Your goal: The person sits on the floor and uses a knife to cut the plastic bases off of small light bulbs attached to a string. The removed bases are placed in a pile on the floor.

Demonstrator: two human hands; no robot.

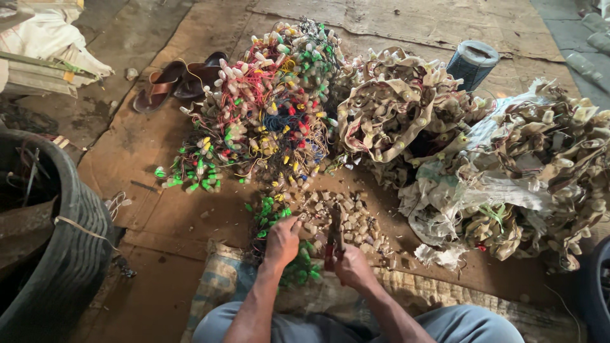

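Note:
I sit on the floor facing a big heap of small bulbs on coloured wires (pixel 267 108). My left hand (pixel 283 240) pinches a strand of green bulbs (pixel 270 213) at the near edge of the heap. My right hand (pixel 351 265) is closed on a pair of cutters with red handles (pixel 334 238), its jaws pointing up over a small pile of loose pale bulb pieces (pixel 343 219). More green bulbs (pixel 305 270) lie between my hands.
Bundles of tan strips with bulbs (pixel 394 108) and torn sacks (pixel 508 184) lie on the right. A black tub (pixel 70 267) stands at the left, brown sandals (pixel 175 79) at the back left, a blue-grey roll (pixel 473 62) behind. Cardboard sheets (pixel 165 209) cover the floor.

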